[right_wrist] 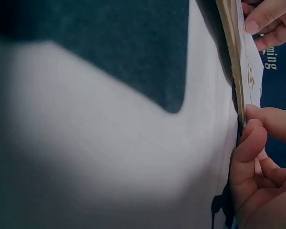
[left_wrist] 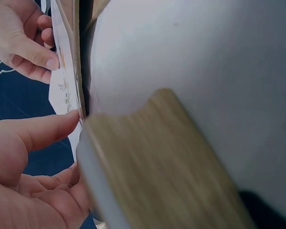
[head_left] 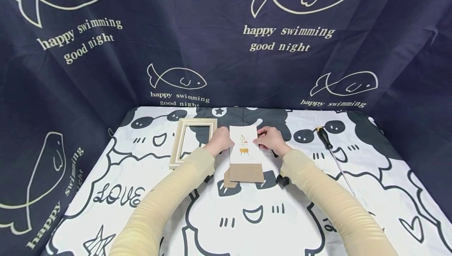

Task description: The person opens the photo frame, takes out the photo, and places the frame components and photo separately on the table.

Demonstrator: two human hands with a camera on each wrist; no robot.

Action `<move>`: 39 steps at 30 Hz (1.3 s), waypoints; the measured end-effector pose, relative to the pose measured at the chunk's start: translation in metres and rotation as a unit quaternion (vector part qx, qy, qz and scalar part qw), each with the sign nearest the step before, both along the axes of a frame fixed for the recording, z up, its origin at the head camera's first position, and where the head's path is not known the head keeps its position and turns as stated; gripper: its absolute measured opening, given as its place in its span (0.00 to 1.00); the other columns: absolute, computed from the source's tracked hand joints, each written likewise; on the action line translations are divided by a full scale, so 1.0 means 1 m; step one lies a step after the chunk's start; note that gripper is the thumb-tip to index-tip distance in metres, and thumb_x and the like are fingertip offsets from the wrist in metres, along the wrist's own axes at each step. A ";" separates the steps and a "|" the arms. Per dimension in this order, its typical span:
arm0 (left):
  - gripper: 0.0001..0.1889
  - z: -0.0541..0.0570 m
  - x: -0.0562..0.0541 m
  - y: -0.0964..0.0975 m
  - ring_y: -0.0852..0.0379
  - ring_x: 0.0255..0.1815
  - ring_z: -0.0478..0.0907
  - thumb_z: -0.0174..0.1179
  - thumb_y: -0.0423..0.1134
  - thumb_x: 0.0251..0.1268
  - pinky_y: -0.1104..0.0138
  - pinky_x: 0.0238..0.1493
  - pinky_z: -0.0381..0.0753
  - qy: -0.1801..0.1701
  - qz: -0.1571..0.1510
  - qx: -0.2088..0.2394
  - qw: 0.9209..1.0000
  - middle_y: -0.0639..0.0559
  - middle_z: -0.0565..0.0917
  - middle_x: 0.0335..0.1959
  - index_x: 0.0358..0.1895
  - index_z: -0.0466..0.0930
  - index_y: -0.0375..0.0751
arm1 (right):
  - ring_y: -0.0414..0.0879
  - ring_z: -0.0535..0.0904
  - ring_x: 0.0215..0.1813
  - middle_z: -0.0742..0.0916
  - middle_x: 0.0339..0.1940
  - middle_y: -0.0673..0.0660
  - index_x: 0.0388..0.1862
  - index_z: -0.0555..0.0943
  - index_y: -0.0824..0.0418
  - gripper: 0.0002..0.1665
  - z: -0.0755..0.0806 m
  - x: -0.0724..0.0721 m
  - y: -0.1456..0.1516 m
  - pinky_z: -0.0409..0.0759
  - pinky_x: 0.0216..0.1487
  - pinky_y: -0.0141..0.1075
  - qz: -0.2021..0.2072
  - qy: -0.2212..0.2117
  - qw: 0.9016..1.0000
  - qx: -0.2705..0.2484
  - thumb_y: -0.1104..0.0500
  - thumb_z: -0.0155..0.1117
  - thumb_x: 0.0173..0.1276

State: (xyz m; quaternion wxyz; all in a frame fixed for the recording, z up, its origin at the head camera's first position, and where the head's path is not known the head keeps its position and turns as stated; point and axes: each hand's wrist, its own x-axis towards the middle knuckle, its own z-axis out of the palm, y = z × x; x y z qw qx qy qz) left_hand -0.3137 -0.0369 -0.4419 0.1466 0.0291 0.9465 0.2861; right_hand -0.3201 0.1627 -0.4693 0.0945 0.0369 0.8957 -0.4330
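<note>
A white card (head_left: 249, 142) printed with a potted plant lies over a brown backing board (head_left: 246, 174), whose lower part shows below it. My left hand (head_left: 220, 139) pinches the card's left edge, thumb on the printed face. On the opposite edge my right hand (head_left: 271, 139) pinches it between thumb and fingers. From the right wrist view, the board's edge (right_wrist: 234, 71) runs right beside the card (right_wrist: 252, 62). A brown flap (head_left: 230, 181) sticks out at the board's lower left. Just left of my left hand lies a pale wooden picture frame (head_left: 175, 146).
A screwdriver (head_left: 326, 140) with a black and yellow handle lies to the right, its shaft passing behind the right sleeve. The table is covered by a black-and-white cartoon cloth (head_left: 268, 232). Dark curtains (head_left: 226, 52) with fish prints close off the back and sides.
</note>
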 end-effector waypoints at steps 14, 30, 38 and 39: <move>0.11 0.009 0.005 -0.005 0.62 0.11 0.69 0.65 0.34 0.55 0.73 0.16 0.70 0.029 -0.008 -0.016 0.999 0.48 0.75 0.20 0.36 0.78 0.30 | 0.39 0.78 0.17 0.82 0.25 0.56 0.53 0.75 0.65 0.24 0.013 0.004 0.000 0.79 0.22 0.31 0.027 -0.022 0.999 0.009 0.60 0.69 0.58; 0.33 0.077 0.025 -0.026 0.46 0.60 0.73 0.60 0.50 0.62 0.58 0.59 0.73 0.092 -0.087 -0.054 0.991 0.39 0.75 0.60 0.63 0.68 0.30 | 0.47 0.80 0.30 0.84 0.33 0.60 0.49 0.78 0.68 0.15 0.099 0.031 0.030 0.80 0.30 0.33 0.152 -0.004 0.988 0.030 0.59 0.54 0.69; 0.44 0.090 0.055 -0.048 0.41 0.67 0.64 0.64 0.53 0.57 0.52 0.65 0.66 0.184 -0.097 -0.024 0.978 0.36 0.65 0.67 0.71 0.55 0.34 | 0.49 0.82 0.44 0.85 0.46 0.58 0.51 0.80 0.60 0.15 0.116 0.062 0.048 0.79 0.43 0.35 0.137 0.158 0.976 0.059 0.55 0.59 0.68; 0.45 0.088 0.059 -0.051 0.41 0.67 0.63 0.64 0.54 0.56 0.51 0.65 0.65 0.199 -0.096 -0.023 0.975 0.36 0.64 0.67 0.71 0.54 0.35 | 0.50 0.81 0.47 0.85 0.47 0.58 0.51 0.80 0.60 0.16 0.116 0.066 0.050 0.80 0.45 0.36 0.132 0.176 0.974 0.055 0.54 0.59 0.69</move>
